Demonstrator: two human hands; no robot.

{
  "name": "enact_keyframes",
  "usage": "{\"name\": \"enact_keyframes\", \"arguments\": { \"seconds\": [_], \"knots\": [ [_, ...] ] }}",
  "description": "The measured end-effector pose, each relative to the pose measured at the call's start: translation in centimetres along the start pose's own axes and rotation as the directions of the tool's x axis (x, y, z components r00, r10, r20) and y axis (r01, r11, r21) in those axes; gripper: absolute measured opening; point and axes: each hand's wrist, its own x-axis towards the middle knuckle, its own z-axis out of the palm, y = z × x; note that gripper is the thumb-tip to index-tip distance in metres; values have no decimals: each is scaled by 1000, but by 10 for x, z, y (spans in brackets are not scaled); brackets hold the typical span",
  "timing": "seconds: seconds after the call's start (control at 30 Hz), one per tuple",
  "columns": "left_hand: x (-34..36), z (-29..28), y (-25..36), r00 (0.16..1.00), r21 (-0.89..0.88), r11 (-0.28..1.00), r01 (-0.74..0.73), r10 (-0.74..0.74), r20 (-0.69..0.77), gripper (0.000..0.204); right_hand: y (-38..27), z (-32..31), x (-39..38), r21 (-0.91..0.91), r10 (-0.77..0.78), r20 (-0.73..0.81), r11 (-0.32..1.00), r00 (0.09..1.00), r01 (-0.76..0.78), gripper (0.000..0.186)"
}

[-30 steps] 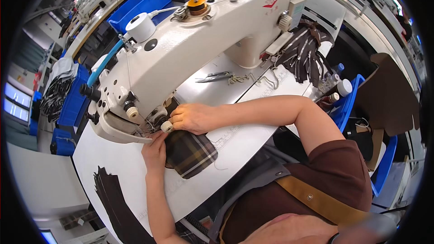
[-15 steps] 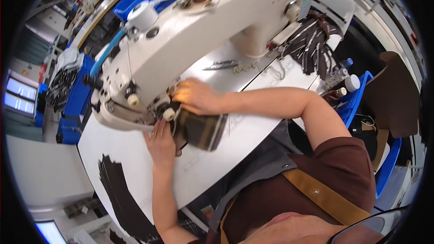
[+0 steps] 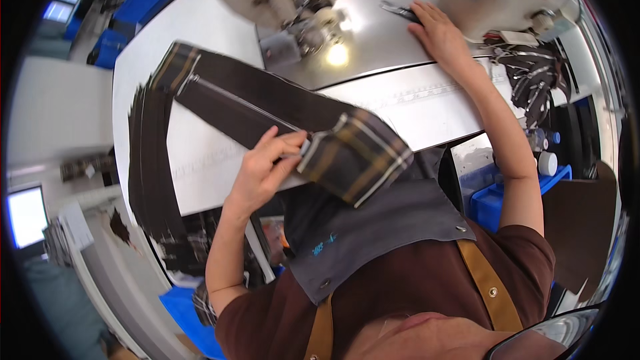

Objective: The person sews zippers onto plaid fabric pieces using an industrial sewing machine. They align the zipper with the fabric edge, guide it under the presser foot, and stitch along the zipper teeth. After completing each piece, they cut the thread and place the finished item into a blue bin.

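Note:
My left hand pinches the near edge of a dark strip of cloth at its plaid end piece. This brown, gold and white checked piece hangs over the table's front edge, by my apron. From there the strip stretches back left across the table to another plaid patch. On the metal bed of the sewing machine, my right hand closes its fingers and thumb around the dark end of small thread snips. The handle is partly hidden under my fingers.
The machine's needle area stands left of my right hand. A dark cloth pile drapes over the table's left edge. Dark strips with white lines lie at the right. Bottles stand beside a blue tray.
The plaid cloth has come away from the needle area toward my body, held by my left hand. My right hand has left the cloth and moved to the snips. The view has shifted.

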Motion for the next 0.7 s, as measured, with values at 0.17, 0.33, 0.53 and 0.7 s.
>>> {"name": "enact_keyframes", "arguments": {
  "seconds": [0.17,0.33,0.53,0.7],
  "knots": [
    [-54,17,-5,998,-179,983,31,-38,-40,8,2,-11,-3,102,26,78,994,997,-34,19],
    [-55,30,-4,975,-219,976,-1,-47,-216,16,-94,-63,-2,600,75,476,701,876,-385,29],
    [-54,30,-7,975,-221,975,-11,-38,-217,17,-157,-76,11,526,-450,295,813,843,250,24],
    [-53,28,-5,977,-269,963,-30,-28,-211,16,-157,-58,10,468,-516,263,807,815,360,22]
  ]
}}
